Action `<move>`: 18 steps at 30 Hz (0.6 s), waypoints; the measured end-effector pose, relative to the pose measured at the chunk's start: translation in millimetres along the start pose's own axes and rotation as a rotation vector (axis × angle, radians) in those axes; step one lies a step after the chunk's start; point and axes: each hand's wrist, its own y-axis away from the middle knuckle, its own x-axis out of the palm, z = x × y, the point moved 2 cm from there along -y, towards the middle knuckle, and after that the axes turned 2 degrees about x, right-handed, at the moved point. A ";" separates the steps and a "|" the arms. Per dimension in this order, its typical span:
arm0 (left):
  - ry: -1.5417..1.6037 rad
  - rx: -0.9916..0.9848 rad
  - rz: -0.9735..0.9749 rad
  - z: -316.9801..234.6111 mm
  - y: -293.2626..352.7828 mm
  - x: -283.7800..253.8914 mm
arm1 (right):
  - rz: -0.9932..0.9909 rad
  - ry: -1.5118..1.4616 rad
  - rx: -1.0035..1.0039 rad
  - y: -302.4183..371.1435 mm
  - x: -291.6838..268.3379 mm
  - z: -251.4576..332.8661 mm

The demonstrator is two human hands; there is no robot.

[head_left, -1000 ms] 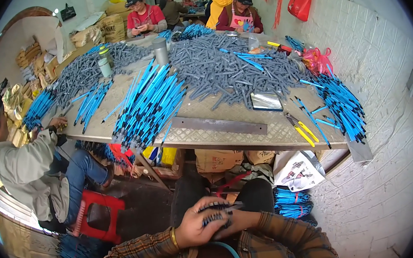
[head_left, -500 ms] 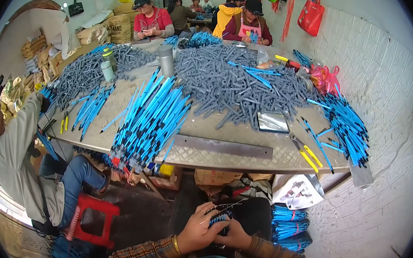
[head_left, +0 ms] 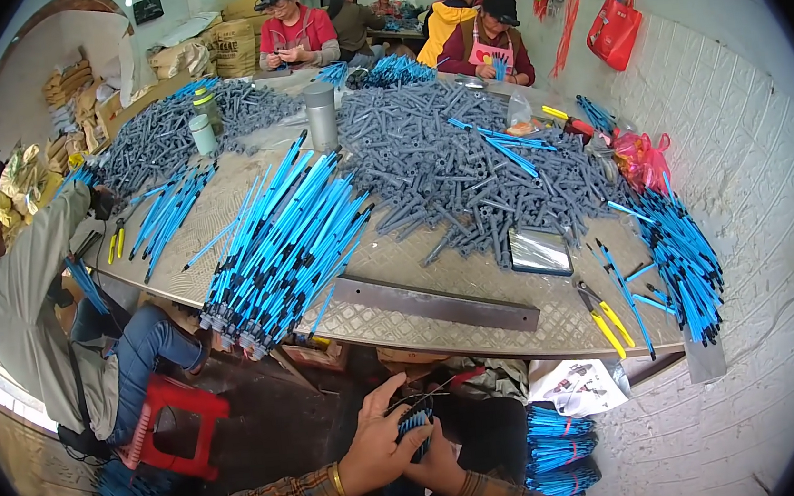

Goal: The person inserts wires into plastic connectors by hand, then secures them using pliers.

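Low in the middle, my left hand (head_left: 373,448) is against a bundle of blue and black rods (head_left: 416,421), its thumb lying across the near side and its fingers reaching up over the far side. From the right, my right hand (head_left: 439,466) is closed round the same bundle, lower down. Thin dark strands (head_left: 428,396) stick out from the top of the bundle, by my left fingertips; I cannot make out whether they are wire or ties. Much of the bundle is hidden by my hands.
Before me a table (head_left: 444,334) carries blue rods (head_left: 287,249), grey plastic pieces (head_left: 465,165), a metal bar (head_left: 436,303), a phone-like device (head_left: 539,251) and yellow-handled pliers (head_left: 607,321). Tied blue bundles (head_left: 562,452) lie low right. A co-worker (head_left: 43,292) sits left beside a red stool (head_left: 175,427).
My left fingers have straightened and lifted above the bundle, and the thin strands have shifted. The table's near edge sits a little lower in view. The left co-worker's raised arm has moved slightly.
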 end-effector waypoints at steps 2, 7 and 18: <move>-0.033 -0.009 -0.033 0.7 0.6 2.4 | -0.014 0.009 0.011 0.1 1.4 0.0; -0.016 0.073 0.063 12.4 -7.9 -6.3 | -0.047 -0.045 0.113 0.3 4.6 -7.6; 0.590 -0.240 -0.078 14.8 0.0 13.7 | 0.019 -0.515 0.356 -8.9 5.9 -13.9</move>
